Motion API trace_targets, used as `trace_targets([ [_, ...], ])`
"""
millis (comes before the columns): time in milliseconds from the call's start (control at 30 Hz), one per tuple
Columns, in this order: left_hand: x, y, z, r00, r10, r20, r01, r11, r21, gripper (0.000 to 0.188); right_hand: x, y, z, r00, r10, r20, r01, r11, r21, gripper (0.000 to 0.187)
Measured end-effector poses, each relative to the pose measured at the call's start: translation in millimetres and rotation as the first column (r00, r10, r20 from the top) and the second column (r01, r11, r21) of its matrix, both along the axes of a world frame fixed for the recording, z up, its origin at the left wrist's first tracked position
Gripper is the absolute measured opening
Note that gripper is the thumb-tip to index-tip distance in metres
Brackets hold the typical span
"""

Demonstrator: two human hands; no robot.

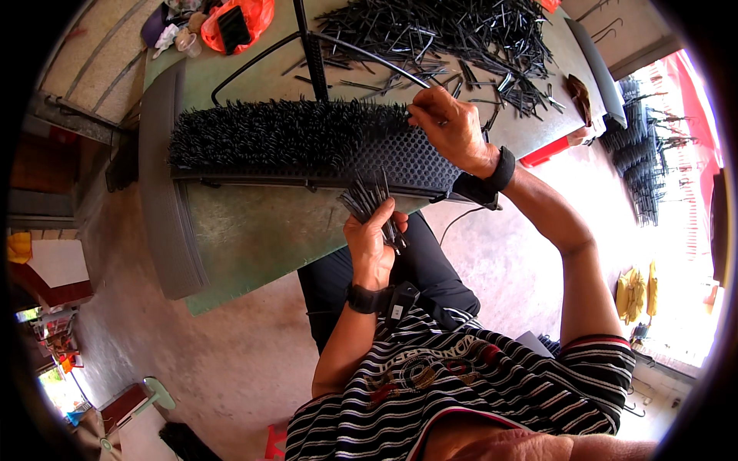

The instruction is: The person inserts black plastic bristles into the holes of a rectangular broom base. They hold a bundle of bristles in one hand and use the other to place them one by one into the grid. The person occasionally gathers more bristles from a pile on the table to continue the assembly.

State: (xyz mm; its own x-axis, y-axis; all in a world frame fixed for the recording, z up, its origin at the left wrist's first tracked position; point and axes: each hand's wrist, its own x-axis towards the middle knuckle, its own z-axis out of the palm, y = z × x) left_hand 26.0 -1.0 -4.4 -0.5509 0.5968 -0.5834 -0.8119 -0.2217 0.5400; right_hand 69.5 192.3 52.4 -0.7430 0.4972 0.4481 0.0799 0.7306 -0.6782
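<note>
A long black panel lies across the near part of the table. Dense short black bristles (254,138) stand up over its left and middle part, while the perforated surface (403,157) with rows of small holes shows at its right. My left hand (373,242) is closed round a bundle of thin black strips (365,198), just below the panel's near edge. Over the panel's right part, my right hand (450,127) has its fingertips pinched at the border of the bristles. Whatever is between those fingertips is too small and hidden to make out.
A large heap of loose black strips (453,34) covers the table's far side. A black metal frame (311,58) rises behind the panel. At the far left sit an orange plastic bag (257,19) and a phone (234,29). Black stacked pieces (642,154) stand at the right.
</note>
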Motion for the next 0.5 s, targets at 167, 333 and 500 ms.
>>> trace_targets([
  [167,-1.0,-0.1,0.1,1.000,-0.003,-0.001,0.003,1.000,0.019,0.012,1.0,4.2,-2.6,1.000,0.020,0.013,-0.021,0.998,0.067,0.011],
  [333,-0.1,0.2,2.9,1.000,0.015,0.009,-0.016,1.000,0.009,0.013,0.7,4.9,-2.5,0.999,0.039,0.016,-0.040,0.995,0.097,0.010],
  [500,0.6,0.4,5.2,0.999,0.027,0.018,-0.027,1.000,-0.010,0.012,-0.4,2.1,-0.8,0.998,0.052,-0.033,-0.048,0.993,0.110,0.012],
])
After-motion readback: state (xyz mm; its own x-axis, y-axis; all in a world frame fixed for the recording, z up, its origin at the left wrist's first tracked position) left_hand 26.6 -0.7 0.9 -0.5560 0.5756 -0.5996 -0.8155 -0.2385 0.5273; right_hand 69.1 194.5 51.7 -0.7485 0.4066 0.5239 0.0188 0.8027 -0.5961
